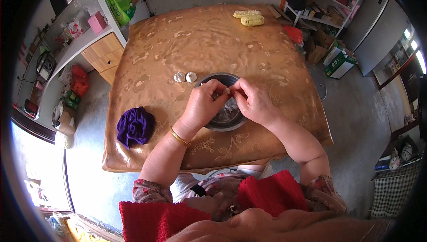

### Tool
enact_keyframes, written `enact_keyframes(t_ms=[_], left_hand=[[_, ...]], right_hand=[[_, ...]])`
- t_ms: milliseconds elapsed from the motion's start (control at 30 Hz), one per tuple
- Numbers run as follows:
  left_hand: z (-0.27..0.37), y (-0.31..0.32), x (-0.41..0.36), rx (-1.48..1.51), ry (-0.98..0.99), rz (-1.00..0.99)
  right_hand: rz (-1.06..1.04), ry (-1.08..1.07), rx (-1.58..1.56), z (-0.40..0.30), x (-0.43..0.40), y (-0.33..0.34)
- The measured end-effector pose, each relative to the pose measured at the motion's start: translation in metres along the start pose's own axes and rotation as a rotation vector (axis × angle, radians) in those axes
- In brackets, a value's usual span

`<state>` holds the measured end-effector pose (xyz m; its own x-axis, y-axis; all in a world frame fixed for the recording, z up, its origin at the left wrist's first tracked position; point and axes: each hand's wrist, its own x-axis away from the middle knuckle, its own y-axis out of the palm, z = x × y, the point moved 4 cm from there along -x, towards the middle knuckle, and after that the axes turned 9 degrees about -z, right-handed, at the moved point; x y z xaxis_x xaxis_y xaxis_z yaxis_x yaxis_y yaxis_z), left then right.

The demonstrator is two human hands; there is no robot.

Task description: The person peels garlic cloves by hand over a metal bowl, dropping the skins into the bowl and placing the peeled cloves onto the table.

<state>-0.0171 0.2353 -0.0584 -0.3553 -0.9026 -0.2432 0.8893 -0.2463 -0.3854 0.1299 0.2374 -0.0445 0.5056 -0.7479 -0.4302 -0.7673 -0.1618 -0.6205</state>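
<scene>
Over a metal bowl (223,129) on the table, my left hand (206,103) and my right hand (255,103) meet at their fingertips. Between them is a small whitish piece, likely a garlic clove (228,91), pinched by the fingers of both hands. Pale bits, perhaps peelings or cloves (229,108), lie in the bowl; my hands cover part of its rim and inside. Two garlic bulbs, one (179,77) beside the other (191,77), rest just left of the bowl's far side. A gold-coloured bangle circles my left wrist.
A crumpled purple cloth (135,127) lies at the table's near left. Two corn cobs (252,20) sit near the far edge of the brown patterned tablecloth (206,48). Beyond the table are a white shelf rack (325,18), cardboard boxes (315,50) and a counter with wooden drawers (103,53).
</scene>
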Motion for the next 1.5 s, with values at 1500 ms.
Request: enact_keyframes(t_ms=[1500], left_hand=[[0.007,0.0,0.001,-0.333,0.19,0.067]], right_hand=[[-0.017,-0.042,0.134,0.0,-0.001,-0.001]])
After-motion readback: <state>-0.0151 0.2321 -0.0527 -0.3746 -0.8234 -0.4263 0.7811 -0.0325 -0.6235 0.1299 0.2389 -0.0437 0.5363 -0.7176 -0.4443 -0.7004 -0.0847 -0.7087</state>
